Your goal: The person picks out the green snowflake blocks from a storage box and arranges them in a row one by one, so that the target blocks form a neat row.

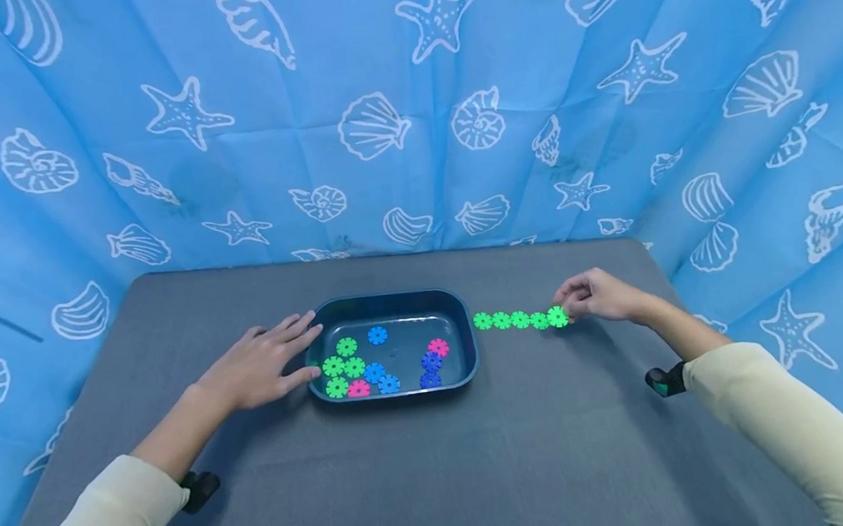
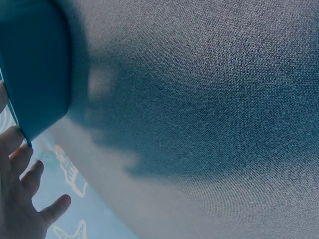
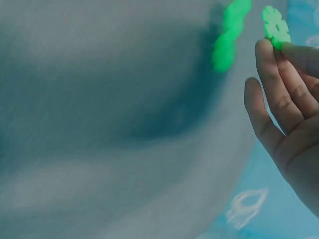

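My right hand (image 1: 599, 296) pinches a bright green notched disc (image 1: 557, 316) between thumb and fingertips, at the right end of a line of several green notched discs (image 1: 520, 319). In the right wrist view, the held disc (image 3: 275, 25) stands raised and tilted, with part of the blurred green row behind it. On the left, my left hand (image 1: 257, 365) has its fingers spread, fingertips right at the left rim of a dark blue-grey tray (image 1: 471, 338). The left wrist view shows those fingers against the tray's outer side (image 2: 35, 64).
Inside the tray lie more notched discs: green ones (image 1: 354, 367) at left, light blue ones (image 1: 378, 335) near the middle, dark blue ones (image 1: 432, 361) at right, and pink ones (image 1: 438, 347). Grey cloth covers the table (image 1: 470, 476). Behind hangs a blue seashell-patterned curtain (image 1: 405, 72).
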Available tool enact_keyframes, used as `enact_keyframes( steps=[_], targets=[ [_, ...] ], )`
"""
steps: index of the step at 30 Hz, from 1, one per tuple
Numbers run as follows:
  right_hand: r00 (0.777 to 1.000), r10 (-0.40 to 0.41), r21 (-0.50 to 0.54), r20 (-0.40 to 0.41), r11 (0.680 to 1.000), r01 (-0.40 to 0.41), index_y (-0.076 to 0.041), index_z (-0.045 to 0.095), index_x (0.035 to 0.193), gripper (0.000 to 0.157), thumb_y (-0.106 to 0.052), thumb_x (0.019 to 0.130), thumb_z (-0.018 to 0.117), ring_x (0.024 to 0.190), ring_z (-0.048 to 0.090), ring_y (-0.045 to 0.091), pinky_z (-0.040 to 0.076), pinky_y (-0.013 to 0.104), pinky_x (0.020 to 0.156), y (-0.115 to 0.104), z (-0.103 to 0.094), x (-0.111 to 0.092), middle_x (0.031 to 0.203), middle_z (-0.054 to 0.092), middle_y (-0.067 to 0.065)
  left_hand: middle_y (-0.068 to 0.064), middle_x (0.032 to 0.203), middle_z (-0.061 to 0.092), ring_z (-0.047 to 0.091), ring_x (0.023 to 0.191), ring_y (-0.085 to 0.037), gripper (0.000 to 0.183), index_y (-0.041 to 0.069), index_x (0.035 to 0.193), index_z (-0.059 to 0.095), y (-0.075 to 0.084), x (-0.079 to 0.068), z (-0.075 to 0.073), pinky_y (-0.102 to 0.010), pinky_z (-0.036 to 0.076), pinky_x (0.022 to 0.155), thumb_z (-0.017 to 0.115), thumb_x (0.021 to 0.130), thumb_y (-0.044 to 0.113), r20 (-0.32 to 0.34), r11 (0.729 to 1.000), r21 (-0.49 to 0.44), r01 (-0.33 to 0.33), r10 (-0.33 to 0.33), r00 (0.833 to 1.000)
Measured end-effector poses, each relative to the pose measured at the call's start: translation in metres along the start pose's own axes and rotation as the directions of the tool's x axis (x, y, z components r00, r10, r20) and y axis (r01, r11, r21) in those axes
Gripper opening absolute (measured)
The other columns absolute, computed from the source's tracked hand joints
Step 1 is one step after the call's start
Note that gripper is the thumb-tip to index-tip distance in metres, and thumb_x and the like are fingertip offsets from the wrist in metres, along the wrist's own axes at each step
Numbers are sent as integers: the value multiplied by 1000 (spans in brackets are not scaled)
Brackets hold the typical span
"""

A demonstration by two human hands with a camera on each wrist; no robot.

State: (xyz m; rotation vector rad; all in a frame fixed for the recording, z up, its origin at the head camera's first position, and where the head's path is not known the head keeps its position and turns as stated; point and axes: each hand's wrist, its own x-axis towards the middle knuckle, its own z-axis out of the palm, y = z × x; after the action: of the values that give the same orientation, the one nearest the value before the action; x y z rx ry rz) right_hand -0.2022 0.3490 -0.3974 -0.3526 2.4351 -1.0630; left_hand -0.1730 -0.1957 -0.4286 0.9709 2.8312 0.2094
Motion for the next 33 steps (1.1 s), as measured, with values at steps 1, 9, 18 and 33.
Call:
enact_keyframes(
  steps=[1, 9, 18, 33],
  targets=[
    [1000, 9, -6, -18, 1000, -9, 17, 60, 118, 25, 5, 96, 54, 89, 69, 36, 56, 48, 83, 7, -1, -1, 93, 71, 25, -15, 161, 29, 29, 146, -37, 70, 9, 154, 39, 0, -1, 0, -68, 31, 106, 57, 98, 49, -1, 1000, 0, -1, 1, 1000],
    [984, 100, -8, -148, 995, -103, 19, 58, 118, 28, 3, 96, 56, 84, 70, 32, 58, 42, 77, 50, -5, -7, 95, 71, 27, -15, 161, 30, 30, 146, -38, 70, 9, 153, 39, -1, -1, 1, -68, 31, 106, 58, 98, 48, -9, 1000, 3, 0, 0, 1000],
    [951, 174, 57, -257, 985, -165, 20, 60, 111, 26, 2, 94, 62, 73, 71, 20, 59, 34, 69, 63, 2, -2, 88, 71, 25, -15, 160, 31, 30, 145, -39, 70, 9, 153, 40, -1, 0, 0, -68, 31, 106, 58, 98, 49, -13, 1000, 7, 7, -7, 1000],
    [922, 230, -63, -311, 963, -261, 15, 64, 100, 20, -2, 90, 68, 70, 71, 20, 59, 36, 66, 55, 6, 2, 78, 72, 16, -15, 161, 29, 29, 146, -39, 72, 9, 153, 40, 1, 1, 0, -67, 31, 106, 59, 97, 50, 4, 1000, 6, 13, -13, 1000]
  ],
)
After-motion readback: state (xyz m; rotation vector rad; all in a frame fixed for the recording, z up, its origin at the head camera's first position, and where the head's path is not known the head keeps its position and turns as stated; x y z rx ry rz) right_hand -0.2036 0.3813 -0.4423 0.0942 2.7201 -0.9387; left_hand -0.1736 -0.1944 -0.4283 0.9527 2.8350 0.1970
